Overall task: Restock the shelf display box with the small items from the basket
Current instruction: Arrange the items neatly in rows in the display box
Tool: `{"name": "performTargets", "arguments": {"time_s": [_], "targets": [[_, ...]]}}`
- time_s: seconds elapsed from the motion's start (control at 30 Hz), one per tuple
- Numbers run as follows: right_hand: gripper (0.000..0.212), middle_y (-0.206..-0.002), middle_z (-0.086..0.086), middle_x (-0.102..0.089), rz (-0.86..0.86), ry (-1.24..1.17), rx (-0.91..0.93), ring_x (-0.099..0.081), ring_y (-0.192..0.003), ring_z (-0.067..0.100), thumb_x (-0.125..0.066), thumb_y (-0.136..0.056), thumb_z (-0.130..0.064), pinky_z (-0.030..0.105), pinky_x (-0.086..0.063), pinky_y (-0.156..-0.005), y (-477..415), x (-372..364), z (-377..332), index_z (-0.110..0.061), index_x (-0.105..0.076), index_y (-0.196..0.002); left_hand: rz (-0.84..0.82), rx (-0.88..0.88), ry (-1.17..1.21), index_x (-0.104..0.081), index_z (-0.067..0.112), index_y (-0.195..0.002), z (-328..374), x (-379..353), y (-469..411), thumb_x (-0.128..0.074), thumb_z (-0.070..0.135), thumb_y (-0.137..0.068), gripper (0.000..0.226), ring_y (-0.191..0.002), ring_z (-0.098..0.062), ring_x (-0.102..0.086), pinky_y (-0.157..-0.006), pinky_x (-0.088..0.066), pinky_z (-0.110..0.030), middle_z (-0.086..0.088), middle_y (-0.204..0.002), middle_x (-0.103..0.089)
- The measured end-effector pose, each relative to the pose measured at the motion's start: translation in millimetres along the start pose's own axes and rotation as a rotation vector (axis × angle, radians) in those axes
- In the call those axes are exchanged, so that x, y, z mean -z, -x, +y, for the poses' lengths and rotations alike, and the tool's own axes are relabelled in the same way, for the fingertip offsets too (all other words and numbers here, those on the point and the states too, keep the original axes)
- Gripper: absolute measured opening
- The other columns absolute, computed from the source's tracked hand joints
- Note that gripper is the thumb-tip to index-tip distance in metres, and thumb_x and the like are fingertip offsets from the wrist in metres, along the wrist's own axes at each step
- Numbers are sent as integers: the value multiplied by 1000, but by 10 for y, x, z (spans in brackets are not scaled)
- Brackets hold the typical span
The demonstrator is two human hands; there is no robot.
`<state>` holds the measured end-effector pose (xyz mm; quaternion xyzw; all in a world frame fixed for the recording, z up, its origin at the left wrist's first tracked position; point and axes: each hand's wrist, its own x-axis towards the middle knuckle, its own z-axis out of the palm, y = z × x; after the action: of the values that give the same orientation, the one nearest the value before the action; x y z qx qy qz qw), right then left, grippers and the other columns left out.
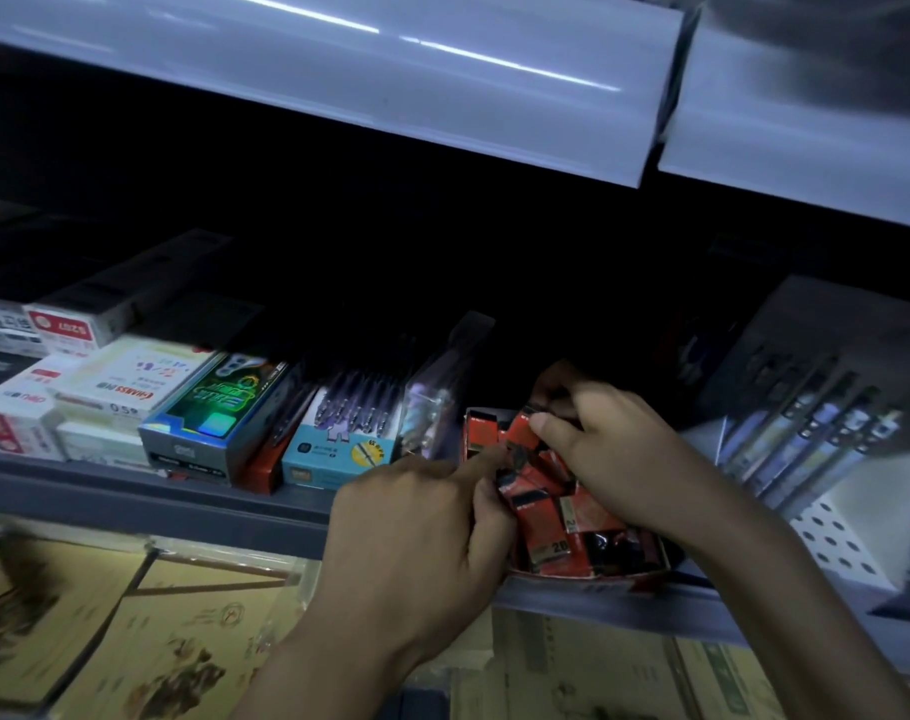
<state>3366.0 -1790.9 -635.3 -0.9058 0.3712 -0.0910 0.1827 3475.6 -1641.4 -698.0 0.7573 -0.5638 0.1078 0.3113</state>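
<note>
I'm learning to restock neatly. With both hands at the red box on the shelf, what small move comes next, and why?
Probably push the red packet down flat among the others in the display box. The right hand pinches it tilted above the rest, the box looks crowded and uneven, and the left hand touches the packets beside it.

Display box: sits at the front edge of the grey shelf, holding loose red-and-black small packs.
Left hand: at the box's left side, index finger stretched toward the packs, other fingers curled against them; a grip is not clear.
Right hand: over the box, thumb and fingers pinching a red pack.
Neighbours: blue pen box to the left, pen rack to the right.
</note>
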Motion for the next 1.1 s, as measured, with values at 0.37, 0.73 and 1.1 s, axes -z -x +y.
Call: {"name": "performTargets", "arguments": {"time_s": [0.37, 0.73, 1.1], "targets": [[19, -71, 6, -66, 168, -199, -38, -61, -62, 16, -61, -94, -40, 32, -47, -55, 100, 80, -67, -22, -59, -88, -28, 6, 48, -69, 36, -105, 11, 30, -8, -27, 41, -101, 42, -41, -8, -42, -42, -30, -22, 7, -47, -46], [11, -64, -5, -71, 116, -383, -63, -66, -53, 10, -59, -94, -27, 28, -53, -54, 60, 83, -53, -35, -65, -97, -37, 63, 146, -64, 38, -109, 13, 55, 54, -12, 49, -96, 55, -51, -12, -50, -48, -30, -20, 6, -51, -50], [21, -75, -4, -66, 173, -181, -61, -62, -67, 10, -50, -96, -34, 35, -54, -67, 25, 65, -77, -31, -68, -86, -19, 107, 216, -65, 40, -111, 6, 58, 62, -9, 50, -96, 58, -57, -9, -55, -45, -22, -19, 9, -49, -48]]}}
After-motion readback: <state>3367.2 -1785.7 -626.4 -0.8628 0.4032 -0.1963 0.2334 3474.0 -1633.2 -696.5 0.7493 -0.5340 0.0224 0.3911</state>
